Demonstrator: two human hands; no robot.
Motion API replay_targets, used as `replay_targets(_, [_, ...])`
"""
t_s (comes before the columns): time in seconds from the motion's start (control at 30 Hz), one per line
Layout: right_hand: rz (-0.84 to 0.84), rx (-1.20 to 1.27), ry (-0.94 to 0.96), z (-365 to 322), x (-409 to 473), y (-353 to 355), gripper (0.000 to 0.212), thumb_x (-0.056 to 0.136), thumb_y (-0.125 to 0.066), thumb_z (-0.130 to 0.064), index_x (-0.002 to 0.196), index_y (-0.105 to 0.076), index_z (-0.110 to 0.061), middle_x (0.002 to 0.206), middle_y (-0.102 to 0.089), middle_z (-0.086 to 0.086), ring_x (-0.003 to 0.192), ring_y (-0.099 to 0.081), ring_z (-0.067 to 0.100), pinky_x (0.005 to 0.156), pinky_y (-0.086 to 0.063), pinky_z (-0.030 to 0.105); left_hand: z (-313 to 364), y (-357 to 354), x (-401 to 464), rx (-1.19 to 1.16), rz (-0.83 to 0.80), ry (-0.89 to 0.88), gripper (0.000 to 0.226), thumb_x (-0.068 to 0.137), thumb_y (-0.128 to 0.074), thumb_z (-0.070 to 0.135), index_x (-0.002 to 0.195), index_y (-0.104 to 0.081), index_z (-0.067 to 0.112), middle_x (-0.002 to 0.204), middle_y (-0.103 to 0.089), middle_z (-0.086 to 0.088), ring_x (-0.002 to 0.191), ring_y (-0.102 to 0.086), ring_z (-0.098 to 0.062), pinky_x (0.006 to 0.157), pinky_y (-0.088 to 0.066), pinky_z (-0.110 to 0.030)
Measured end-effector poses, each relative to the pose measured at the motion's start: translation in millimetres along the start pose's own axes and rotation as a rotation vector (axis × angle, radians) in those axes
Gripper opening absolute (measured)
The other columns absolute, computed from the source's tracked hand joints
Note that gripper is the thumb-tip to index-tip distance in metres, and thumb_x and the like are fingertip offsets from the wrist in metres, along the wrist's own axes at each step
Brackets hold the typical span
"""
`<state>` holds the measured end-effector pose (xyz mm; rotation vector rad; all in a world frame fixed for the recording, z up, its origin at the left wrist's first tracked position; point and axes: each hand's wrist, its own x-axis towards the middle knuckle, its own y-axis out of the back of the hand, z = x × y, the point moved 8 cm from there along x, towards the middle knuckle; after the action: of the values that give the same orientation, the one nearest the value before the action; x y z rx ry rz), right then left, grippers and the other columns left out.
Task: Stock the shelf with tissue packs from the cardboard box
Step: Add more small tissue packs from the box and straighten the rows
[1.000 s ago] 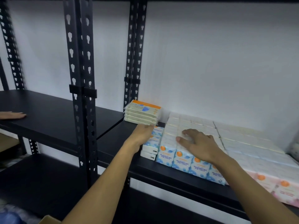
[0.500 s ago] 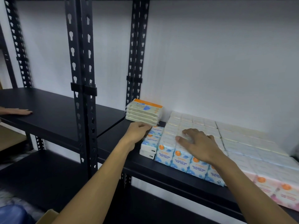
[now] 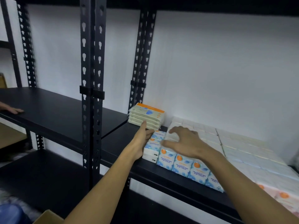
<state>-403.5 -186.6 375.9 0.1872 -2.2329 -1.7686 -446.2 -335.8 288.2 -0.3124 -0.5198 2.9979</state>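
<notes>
Blue-and-white mini tissue packs (image 3: 181, 164) stand in a tight row along the front of the black shelf (image 3: 123, 152), with more white packs (image 3: 242, 143) filling the board behind them. A short stack of blue packs (image 3: 153, 147) lies at the row's left end. My left hand (image 3: 142, 138) rests flat against that stack's left side, fingers straight. My right hand (image 3: 182, 143) hovers just over the row's top with fingers spread and curled, holding nothing. A stack of cream packs with an orange edge (image 3: 146, 116) sits at the back by the post. A cardboard box corner (image 3: 47, 218) shows at the bottom.
Black perforated uprights (image 3: 92, 78) divide the bays. The left bay's shelf board (image 3: 53, 110) bears another person's hand (image 3: 11, 109) at its left edge. Pink-printed packs (image 3: 283, 198) lie at the far right. A blue object (image 3: 11, 214) sits on the floor at the lower left.
My right hand has lifted off the packs and its fingers have spread and curled. My left hand stays pressed at the side of the small stack. The camera has drawn closer.
</notes>
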Motion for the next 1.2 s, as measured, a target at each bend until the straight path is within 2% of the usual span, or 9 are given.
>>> replay_targets(0.1, [-0.185, -0.053, 0.111, -38.2, 15.9, -28.9, 0.107, 0.064, -0.061, -0.088, 0.152, -0.034, -0.033, 0.158, -0.034, -0.006, 0.149, -0.023, 0.017, 0.123, -0.007, 0.051, -5.8, 0.3, -0.3, -0.122, -0.1, 0.02, 0.087, 0.099, -0.023, 0.074, 0.147, -0.051, 0.008, 0.135, -0.064, -0.013, 0.119, -0.066, -0.029, 0.099, -0.054, -0.043])
replay_targets(0.2, [-0.346, -0.159, 0.061, -40.8, 35.7, -48.5, 0.127, 0.06, -0.072, -0.08, 0.159, -0.015, -0.025, 0.167, -0.013, 0.0, 0.155, -0.001, 0.019, 0.123, 0.005, 0.051, -6.9, 1.1, -0.4, -0.175, -0.185, 0.015, 0.091, 0.096, -0.021, 0.078, 0.151, -0.046, 0.009, 0.143, -0.059, -0.012, 0.124, -0.063, -0.028, 0.109, -0.048, -0.046])
replay_targets(0.3, [-0.386, -0.213, 0.02, -36.9, 45.9, -56.1, 0.128, 0.057, -0.08, -0.072, 0.157, -0.019, -0.02, 0.164, -0.021, 0.003, 0.153, -0.009, 0.022, 0.123, 0.002, 0.05, -8.9, -0.2, 2.9, -0.186, -0.261, 0.03, 0.094, 0.094, -0.022, 0.081, 0.154, -0.042, 0.011, 0.148, -0.056, -0.011, 0.129, -0.06, -0.029, 0.117, -0.039, -0.049])
replay_targets(0.5, [-0.339, -0.213, 0.011, -36.0, 50.2, -60.4, 0.114, 0.055, -0.082, -0.068, 0.148, -0.035, -0.02, 0.15, -0.038, 0.002, 0.142, -0.027, 0.022, 0.12, -0.009, 0.049, -12.5, -5.8, 6.2, -0.14, -0.312, 0.023, 0.087, 0.097, -0.02, 0.077, 0.153, -0.043, 0.015, 0.138, -0.065, -0.008, 0.125, -0.064, -0.027, 0.113, -0.045, -0.044])
replay_targets(0.67, [-0.317, -0.229, 0.033, -36.6, 49.8, -62.4, 0.11, 0.056, -0.081, -0.069, 0.145, -0.039, -0.02, 0.144, -0.042, 0.001, 0.139, -0.029, 0.023, 0.12, -0.012, 0.051, -13.8, -4.7, 9.6, -0.033, -0.255, 0.009, 0.083, 0.098, -0.018, 0.076, 0.156, -0.04, 0.02, 0.137, -0.066, -0.005, 0.121, -0.067, -0.023, 0.104, -0.052, -0.037])
replay_targets(0.83, [-0.341, -0.254, 0.033, -41.1, 45.5, -61.3, 0.11, 0.06, -0.079, -0.07, 0.149, -0.036, -0.02, 0.15, -0.038, 0.003, 0.143, -0.025, 0.025, 0.121, -0.009, 0.053, -11.0, -3.5, 7.1, 0.102, -0.15, -0.022, 0.08, 0.1, -0.013, 0.072, 0.154, -0.044, 0.021, 0.114, -0.072, 0.004, 0.094, -0.076, -0.01, 0.071, -0.059, -0.022])
replay_targets(0.93, [-0.353, -0.249, 0.029, -43.5, 39.3, -54.0, 0.124, 0.058, -0.078, -0.075, 0.155, -0.025, -0.019, 0.162, -0.024, 0.005, 0.152, -0.01, 0.025, 0.122, 0.0, 0.054, -8.1, -5.2, 2.0, 0.042, -0.16, -0.023, 0.081, 0.101, -0.013, 0.071, 0.155, -0.042, 0.018, 0.126, -0.069, 0.0, 0.108, -0.072, -0.015, 0.084, -0.058, -0.026])
replay_targets(1.03, [-0.326, -0.192, 0.04, -45.0, 28.4, -32.8, 0.136, 0.062, -0.073, -0.08, 0.161, -0.003, -0.02, 0.169, 0.0, 0.002, 0.155, 0.007, 0.021, 0.123, 0.005, 0.056, 0.1, -6.3, -8.3, 0.082, -0.094, -0.071, 0.074, 0.106, -0.015, 0.062, 0.158, -0.034, 0.014, 0.155, -0.048, -0.006, 0.127, -0.058, -0.017, 0.096, -0.046, -0.025])
replay_targets(1.2, [-0.19, 0.035, 0.031, -15.3, -27.6, 19.0, 0.127, 0.066, -0.077, -0.072, 0.161, -0.004, -0.031, 0.169, 0.0, -0.009, 0.155, 0.003, 0.012, 0.125, -0.001, 0.045, 23.6, 8.7, -22.9, 0.357, 0.183, -0.291, 0.053, 0.105, -0.026, 0.057, 0.136, -0.059, 0.028, 0.133, -0.057, 0.008, 0.111, -0.052, -0.012, 0.097, -0.037, -0.031])
